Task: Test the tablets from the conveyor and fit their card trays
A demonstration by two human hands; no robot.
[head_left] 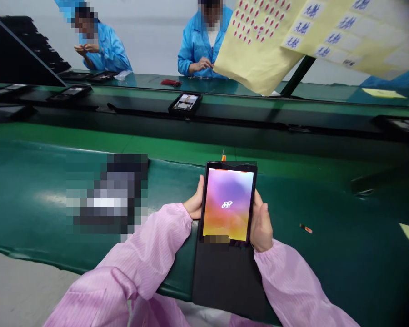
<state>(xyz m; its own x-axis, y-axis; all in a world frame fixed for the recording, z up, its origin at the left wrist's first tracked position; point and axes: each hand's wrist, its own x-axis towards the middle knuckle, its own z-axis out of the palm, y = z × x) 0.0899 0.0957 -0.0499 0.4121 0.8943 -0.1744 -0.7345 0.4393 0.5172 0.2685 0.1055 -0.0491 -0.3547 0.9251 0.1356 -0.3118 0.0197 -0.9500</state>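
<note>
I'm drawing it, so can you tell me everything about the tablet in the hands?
The tablet is a flat, tall rectangle with a smooth-looking black frame. Its lit screen blends purple, pink, orange and yellow behind a white logo. The left hand and right hand hold its sides, its screen facing the camera. Its bottom edge is by a black panel; whether they touch is unclear. Its screen's lower left is blurred out.
</note>
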